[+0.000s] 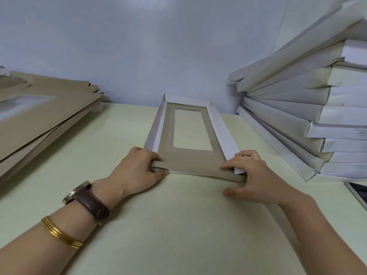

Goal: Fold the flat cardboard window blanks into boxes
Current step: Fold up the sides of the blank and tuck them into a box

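- You are on the last wall: the box blank (188, 161) lies mid-table (178, 225), its far end and both long side walls raised, and only the near end flap (198, 171) lies low
- Your left hand (139, 171) pinches the flap's left end, and your right hand (252, 175) curls over the right corner, gripping the flap there
- Next, I judge, raise the flap upright, both ends together, and lock it against the side walls
- The blank's long axis runs straight away from you, open side up, unfinished end towards you
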Action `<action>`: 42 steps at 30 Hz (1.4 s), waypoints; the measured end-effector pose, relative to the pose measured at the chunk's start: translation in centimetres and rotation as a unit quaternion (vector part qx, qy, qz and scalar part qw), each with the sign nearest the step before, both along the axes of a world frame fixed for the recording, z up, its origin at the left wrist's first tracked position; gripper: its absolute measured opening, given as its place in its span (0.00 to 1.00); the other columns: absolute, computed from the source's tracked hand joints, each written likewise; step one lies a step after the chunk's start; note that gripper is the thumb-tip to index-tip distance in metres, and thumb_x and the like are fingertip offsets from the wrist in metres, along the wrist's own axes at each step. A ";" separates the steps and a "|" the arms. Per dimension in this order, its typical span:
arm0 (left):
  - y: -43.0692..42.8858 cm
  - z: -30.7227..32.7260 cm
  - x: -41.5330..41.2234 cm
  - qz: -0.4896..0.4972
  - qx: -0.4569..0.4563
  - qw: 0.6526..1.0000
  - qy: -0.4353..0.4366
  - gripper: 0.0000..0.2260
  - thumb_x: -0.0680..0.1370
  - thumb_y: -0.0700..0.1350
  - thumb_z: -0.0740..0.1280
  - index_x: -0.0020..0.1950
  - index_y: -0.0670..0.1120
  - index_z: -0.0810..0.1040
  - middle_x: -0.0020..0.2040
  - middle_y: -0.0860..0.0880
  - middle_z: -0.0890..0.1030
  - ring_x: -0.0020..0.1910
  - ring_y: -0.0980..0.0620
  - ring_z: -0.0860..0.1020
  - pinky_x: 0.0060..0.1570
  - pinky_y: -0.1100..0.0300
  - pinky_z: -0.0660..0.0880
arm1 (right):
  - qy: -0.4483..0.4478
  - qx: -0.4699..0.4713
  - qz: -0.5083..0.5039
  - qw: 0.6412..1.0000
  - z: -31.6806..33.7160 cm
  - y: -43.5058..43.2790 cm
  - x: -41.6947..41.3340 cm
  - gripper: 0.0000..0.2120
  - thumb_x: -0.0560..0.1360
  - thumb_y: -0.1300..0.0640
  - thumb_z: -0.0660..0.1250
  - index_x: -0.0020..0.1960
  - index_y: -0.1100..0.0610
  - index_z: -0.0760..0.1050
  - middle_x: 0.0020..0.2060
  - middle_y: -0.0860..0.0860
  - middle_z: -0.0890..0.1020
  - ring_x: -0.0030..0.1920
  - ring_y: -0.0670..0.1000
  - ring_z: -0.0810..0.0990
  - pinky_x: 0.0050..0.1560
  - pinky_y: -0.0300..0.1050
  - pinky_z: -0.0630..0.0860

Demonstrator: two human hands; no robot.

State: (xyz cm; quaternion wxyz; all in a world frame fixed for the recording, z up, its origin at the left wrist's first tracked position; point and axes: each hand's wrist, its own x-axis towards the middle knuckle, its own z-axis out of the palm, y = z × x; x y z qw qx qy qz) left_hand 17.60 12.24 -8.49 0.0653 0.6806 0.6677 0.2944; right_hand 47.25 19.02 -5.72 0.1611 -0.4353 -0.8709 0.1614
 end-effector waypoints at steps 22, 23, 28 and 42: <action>-0.4 0.2 -0.3 -0.011 -0.014 1.000 0.000 0.07 0.76 0.54 0.68 0.49 0.53 0.80 0.35 0.59 0.73 0.49 0.53 0.67 0.42 0.63 0.64 | -0.005 0.101 0.015 0.995 -1.1 1.2 0.8 0.14 0.74 0.48 0.68 0.39 0.59 0.79 0.36 0.53 0.80 0.49 0.49 0.72 0.47 0.39 0.69; -0.4 0.4 -0.2 -0.009 -0.021 1.000 -0.008 0.05 0.76 0.54 0.67 0.47 0.54 0.80 0.36 0.58 0.74 0.49 0.53 0.67 0.40 0.64 0.64 | 0.001 0.098 0.014 0.995 -1.0 1.2 0.7 0.13 0.74 0.48 0.68 0.39 0.58 0.80 0.36 0.52 0.80 0.49 0.48 0.72 0.47 0.38 0.69; -0.6 1.1 -0.1 -0.012 -0.041 0.999 -0.033 0.06 0.76 0.50 0.68 0.39 0.56 0.76 0.36 0.50 0.76 0.46 0.52 0.69 0.37 0.66 0.65 | 0.006 0.104 0.025 0.994 -1.0 1.1 0.6 0.12 0.75 0.53 0.70 0.39 0.60 0.79 0.37 0.54 0.80 0.48 0.50 0.73 0.46 0.41 0.71; -1.4 2.0 -0.9 -0.043 -0.127 0.983 -0.126 0.11 0.68 0.60 0.74 0.41 0.53 0.86 0.45 0.67 0.79 0.56 0.77 0.69 0.50 0.76 0.64 | 0.007 0.019 0.022 1.000 -0.2 0.6 0.5 0.27 0.74 0.35 0.61 0.34 0.59 0.75 0.33 0.53 0.77 0.42 0.50 0.73 0.46 0.43 0.69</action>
